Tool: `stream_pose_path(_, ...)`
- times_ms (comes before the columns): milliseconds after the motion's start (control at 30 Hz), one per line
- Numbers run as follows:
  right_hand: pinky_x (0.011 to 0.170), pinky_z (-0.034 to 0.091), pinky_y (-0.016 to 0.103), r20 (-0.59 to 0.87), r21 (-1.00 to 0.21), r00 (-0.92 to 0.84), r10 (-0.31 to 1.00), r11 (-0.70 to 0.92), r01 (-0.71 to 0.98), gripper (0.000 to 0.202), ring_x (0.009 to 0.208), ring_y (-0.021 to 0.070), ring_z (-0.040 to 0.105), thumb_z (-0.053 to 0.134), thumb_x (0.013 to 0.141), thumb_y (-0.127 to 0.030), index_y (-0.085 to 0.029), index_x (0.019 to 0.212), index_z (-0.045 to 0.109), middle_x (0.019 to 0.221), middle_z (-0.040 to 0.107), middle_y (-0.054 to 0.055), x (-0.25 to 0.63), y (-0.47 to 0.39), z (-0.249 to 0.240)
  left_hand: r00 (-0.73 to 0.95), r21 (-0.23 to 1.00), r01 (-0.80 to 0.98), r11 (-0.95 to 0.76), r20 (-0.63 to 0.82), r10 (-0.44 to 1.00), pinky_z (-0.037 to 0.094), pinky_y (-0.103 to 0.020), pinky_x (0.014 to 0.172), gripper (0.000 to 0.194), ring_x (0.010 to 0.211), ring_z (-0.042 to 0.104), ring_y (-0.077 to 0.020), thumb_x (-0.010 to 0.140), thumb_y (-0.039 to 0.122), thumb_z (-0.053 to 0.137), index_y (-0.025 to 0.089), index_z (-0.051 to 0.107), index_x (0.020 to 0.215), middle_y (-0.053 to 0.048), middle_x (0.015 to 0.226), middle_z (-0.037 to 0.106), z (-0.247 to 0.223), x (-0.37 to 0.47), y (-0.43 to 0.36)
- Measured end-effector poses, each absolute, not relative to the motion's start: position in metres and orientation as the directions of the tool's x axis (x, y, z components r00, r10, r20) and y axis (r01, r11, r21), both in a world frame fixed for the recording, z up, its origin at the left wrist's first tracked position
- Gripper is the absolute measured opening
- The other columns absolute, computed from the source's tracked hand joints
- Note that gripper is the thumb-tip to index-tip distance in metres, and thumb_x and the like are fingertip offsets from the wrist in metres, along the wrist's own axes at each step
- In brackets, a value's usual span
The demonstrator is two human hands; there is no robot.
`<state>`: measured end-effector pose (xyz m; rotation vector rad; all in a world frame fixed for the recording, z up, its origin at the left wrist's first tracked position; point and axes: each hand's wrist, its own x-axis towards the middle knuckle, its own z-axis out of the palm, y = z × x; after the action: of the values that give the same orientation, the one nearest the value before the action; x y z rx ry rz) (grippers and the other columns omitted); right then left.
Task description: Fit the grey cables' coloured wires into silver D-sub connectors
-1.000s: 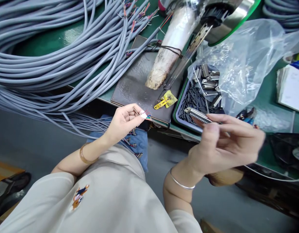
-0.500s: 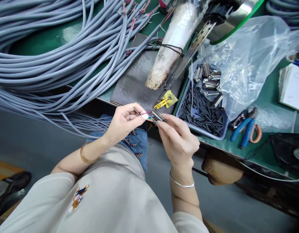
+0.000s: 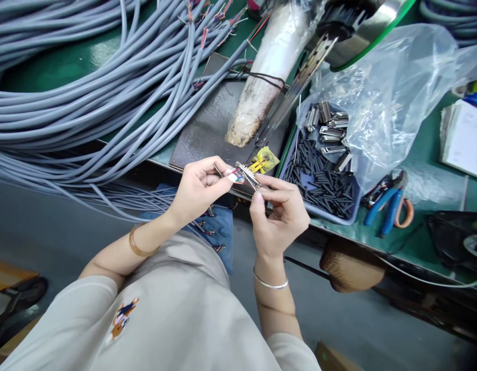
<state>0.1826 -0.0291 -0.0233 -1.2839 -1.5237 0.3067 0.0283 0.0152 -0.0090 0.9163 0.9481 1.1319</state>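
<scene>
My left hand (image 3: 205, 188) is closed, pinching the thin coloured wires (image 3: 239, 179) at a cable's end between thumb and fingers. The wires run toward a metal multi-pin connector (image 3: 248, 174). My right hand (image 3: 280, 208) grips the right end of this connector between thumb and fingertips. Both hands are close together just in front of the bench edge. Right behind the connector is a yellow clip-like piece (image 3: 257, 165) on yellow material. The exact contact between wires and pins is too small to make out.
Grey cables (image 3: 107, 111) cover the left of the bench. A blue tray (image 3: 350, 220) holds black tubing pieces and metal connectors, with blue-handled pliers (image 3: 391, 203) beside it. Behind stand a plastic-wrapped white column (image 3: 261, 82) and a green-rimmed reel (image 3: 377, 41). Wired connectors (image 3: 209, 232) lie on blue cloth.
The connector has turned in my right hand, and its metal side shows more now. My right wrist has rotated and shifted left. My left hand keeps its pinch. The view has moved slightly.
</scene>
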Motion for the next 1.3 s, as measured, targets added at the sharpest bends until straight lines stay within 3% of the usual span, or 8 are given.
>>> stream_pose_path(300,0.079,0.064,0.036,0.603,-0.692,0.107,0.791,0.451,0.564,0.011,0.095,0.0188,0.075,0.067,0.088,-0.013,-0.023,0.087,0.063,0.103,0.077,0.003,0.186,-0.021,-0.021,0.168,0.932,-0.335,0.140,-0.087,0.982,0.022,-0.016,0.037,0.020,0.041,0.034,0.0019,0.075,0.020,0.077,0.014,0.059,0.069,-0.002,0.080,0.070,-0.012,0.030,0.020)
stream_pose_path(733,0.075,0.064,0.033,0.705,-0.571,0.056,0.707,0.519,0.636,0.016,0.087,0.0171,0.076,0.072,0.082,-0.008,-0.022,0.085,0.066,0.101,0.079,0.001,0.188,-0.011,-0.014,0.167,0.936,-0.347,0.059,-0.001,0.986,0.025,-0.014,0.038,0.014,0.042,0.034,0.0013,0.076,0.013,0.071,0.015,0.060,0.068,-0.002,0.079,0.072,-0.006,0.031,0.026)
stream_pose_path(1133,0.075,0.064,0.033,0.699,-0.566,0.059,0.713,0.501,0.655,0.014,0.086,0.0176,0.077,0.070,0.084,-0.008,-0.021,0.084,0.065,0.099,0.080,0.002,0.189,-0.015,-0.018,0.183,0.938,-0.308,0.161,-0.107,0.977,0.021,-0.015,0.035,0.018,0.040,0.033,0.0027,0.073,0.017,0.075,0.015,0.058,0.068,-0.001,0.079,0.071,-0.007,0.030,0.024)
stream_pose_path(1300,0.076,0.063,0.033,0.678,-0.599,0.086,0.730,0.480,0.641,0.014,0.086,0.0179,0.077,0.072,0.084,-0.009,-0.021,0.085,0.066,0.098,0.080,0.002,0.188,-0.015,-0.017,0.153,0.952,-0.283,0.117,-0.075,0.985,0.033,-0.014,0.041,0.017,0.048,0.045,-0.0012,0.074,0.018,0.074,0.015,0.059,0.069,-0.002,0.078,0.072,-0.006,0.031,0.023)
